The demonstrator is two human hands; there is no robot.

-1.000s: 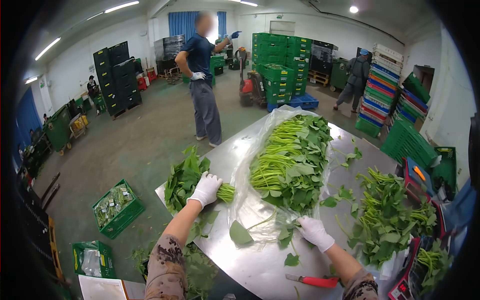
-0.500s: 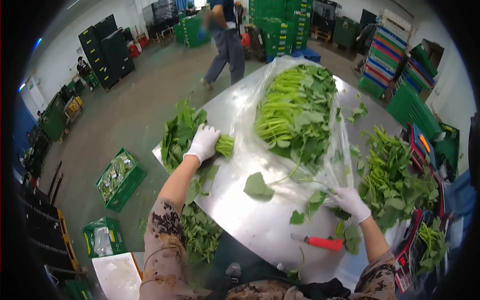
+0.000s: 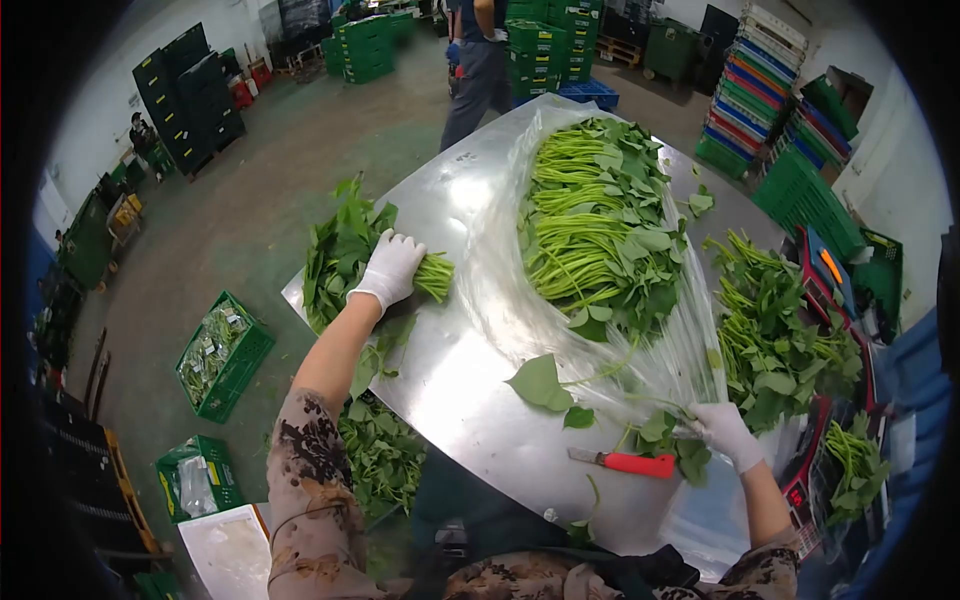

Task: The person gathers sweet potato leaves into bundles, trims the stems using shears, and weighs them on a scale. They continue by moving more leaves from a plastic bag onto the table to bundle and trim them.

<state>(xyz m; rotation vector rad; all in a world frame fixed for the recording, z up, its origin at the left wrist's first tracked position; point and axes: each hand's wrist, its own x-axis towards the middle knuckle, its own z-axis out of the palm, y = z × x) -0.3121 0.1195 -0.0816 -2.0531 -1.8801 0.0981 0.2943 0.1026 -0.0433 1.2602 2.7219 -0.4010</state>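
Note:
My left hand (image 3: 392,270), in a white glove, is closed round a bunch of leafy greens (image 3: 336,250) at the table's left corner, its cut stems pointing right. My right hand (image 3: 727,434), also gloved, grips the gathered edge of a clear plastic bag (image 3: 490,290) at the lower right. Several bunches of greens (image 3: 590,225) lie stacked on the bag, stems left and leaves right. A red-handled knife (image 3: 640,464) rests near my right hand, with loose leaves (image 3: 540,383) about it. Parts of my right fingers are hidden.
More greens (image 3: 775,340) lie at the table's right, beside red-edged scales (image 3: 805,470). Below the metal table's (image 3: 460,400) left edge are more greens (image 3: 380,455). Green crates (image 3: 225,355) stand on the floor. At the back is a person (image 3: 478,70) near stacked crates.
My right hand has moved slightly right and down, and the bag's near edge is stretched tighter towards it. My left hand stays on the bunch. The view has shifted; the person behind has turned.

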